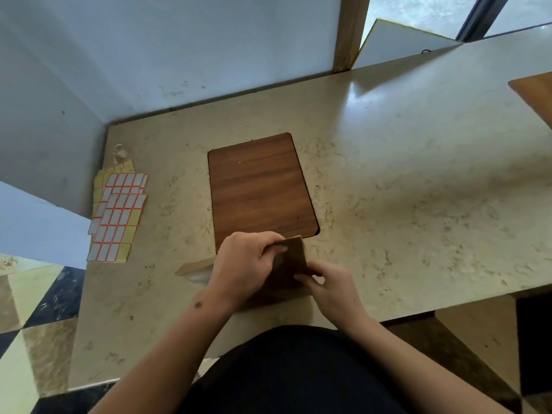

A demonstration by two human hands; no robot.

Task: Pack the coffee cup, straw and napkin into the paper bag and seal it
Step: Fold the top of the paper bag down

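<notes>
A brown paper bag (291,265) stands on the counter near its front edge, its top folded over. My left hand (248,264) grips the folded top from the left, thumb and fingers curled over it. My right hand (331,286) pinches the bag's right side lower down, with a small white piece (320,280) at its fingertips. A pale strip (195,265) and something white lie on the counter just left of my left hand. The coffee cup, straw and napkin are not visible.
A dark wooden board (260,189) is set in the marble counter (403,189) behind the bag. Sheets of red-bordered label stickers (116,216) and a small tape roll (119,150) lie at the left edge. Walls close the left and back.
</notes>
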